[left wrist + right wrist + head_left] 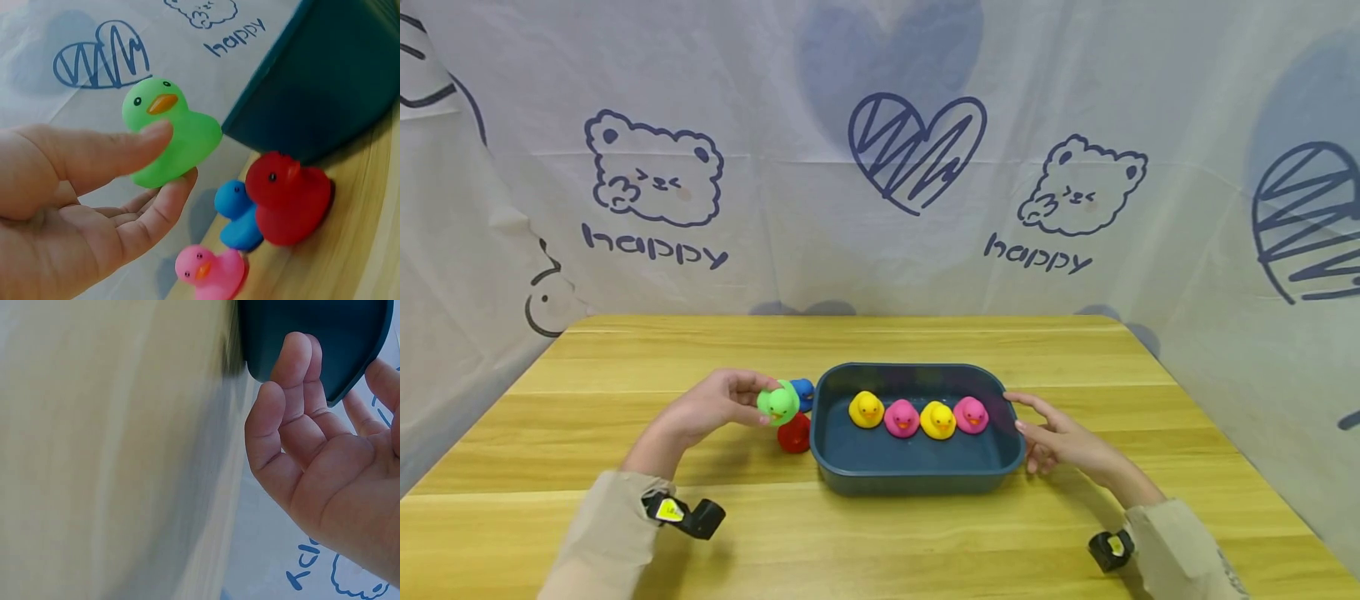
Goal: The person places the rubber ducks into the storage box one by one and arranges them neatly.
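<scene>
Though orange-billed, green duck (black-eyed)

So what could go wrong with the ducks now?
The green duck might slip, since the left hand just holds it by thumb and fingers. It could bump the red duck or blue duck nearby. Also, the right hand is at the rim of the box; a hard push could slide it and maybe tip over the four ducks inside.
</scene>
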Action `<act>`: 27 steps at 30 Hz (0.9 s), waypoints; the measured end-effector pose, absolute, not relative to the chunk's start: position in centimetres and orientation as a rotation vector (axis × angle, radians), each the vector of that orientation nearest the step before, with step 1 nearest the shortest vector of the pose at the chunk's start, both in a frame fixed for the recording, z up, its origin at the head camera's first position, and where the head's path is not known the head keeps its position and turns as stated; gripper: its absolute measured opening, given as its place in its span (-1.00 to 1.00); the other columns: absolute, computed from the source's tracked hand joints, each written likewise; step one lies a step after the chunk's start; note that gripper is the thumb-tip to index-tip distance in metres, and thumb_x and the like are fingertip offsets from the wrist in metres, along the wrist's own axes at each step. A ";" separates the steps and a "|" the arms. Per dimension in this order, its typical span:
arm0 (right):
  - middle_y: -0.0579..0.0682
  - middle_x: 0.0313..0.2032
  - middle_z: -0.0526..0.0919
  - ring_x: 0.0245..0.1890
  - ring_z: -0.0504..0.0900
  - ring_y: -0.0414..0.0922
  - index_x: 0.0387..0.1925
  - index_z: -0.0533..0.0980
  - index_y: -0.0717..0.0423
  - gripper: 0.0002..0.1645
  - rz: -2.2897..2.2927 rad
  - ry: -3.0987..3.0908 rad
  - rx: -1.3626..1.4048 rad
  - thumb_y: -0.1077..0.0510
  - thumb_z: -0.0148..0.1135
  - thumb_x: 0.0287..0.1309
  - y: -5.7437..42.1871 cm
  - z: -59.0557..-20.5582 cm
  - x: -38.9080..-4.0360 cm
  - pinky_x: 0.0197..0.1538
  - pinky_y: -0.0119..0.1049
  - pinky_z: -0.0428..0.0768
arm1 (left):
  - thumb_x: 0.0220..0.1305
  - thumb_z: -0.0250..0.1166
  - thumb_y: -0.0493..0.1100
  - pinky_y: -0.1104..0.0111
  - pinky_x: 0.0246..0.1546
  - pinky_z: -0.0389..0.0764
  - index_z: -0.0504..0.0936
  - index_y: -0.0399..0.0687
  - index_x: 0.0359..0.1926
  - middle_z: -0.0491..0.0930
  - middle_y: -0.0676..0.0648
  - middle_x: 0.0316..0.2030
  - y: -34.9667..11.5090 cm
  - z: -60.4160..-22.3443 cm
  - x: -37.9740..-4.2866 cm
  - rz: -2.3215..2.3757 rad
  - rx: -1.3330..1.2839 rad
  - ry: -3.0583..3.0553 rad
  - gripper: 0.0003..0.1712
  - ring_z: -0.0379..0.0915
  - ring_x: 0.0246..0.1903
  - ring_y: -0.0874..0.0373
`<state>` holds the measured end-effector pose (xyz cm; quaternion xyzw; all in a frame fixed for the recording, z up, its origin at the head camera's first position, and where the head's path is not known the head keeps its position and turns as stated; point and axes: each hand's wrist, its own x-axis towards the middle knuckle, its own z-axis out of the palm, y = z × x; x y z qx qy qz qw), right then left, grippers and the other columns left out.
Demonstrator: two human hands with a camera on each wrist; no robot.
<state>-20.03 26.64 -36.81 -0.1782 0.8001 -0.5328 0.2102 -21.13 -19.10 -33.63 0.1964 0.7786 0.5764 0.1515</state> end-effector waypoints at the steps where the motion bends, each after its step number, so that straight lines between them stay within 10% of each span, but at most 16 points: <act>1: 0.16 -0.57 0.52 -0.60 0.54 -0.07 0.33 -0.14 0.16 -0.30 -1.481 2.225 -0.495 0.03 -0.13 0.32 26.6 -36.8 -20.0 -0.54 -0.31 0.48 | -0.02 0.24 -0.47 0.38 -0.26 0.51 0.39 -0.56 -0.06 0.53 -0.12 -0.32 -18.9 -33.6 -21.1 1.657 0.567 2.234 -0.56 0.44 -0.34 0.12; 27: 0.19 -0.53 0.53 -0.59 0.54 -0.05 0.34 -0.13 0.11 -0.32 -1.492 2.214 -0.488 0.03 -0.14 0.32 26.7 -37.0 -20.1 -0.54 -0.34 0.46 | -0.02 0.23 -0.51 0.32 -0.26 0.53 0.46 -0.50 -0.07 0.56 -0.13 -0.32 -11.6 -31.9 -22.0 1.712 0.647 2.184 -0.60 0.47 -0.36 0.10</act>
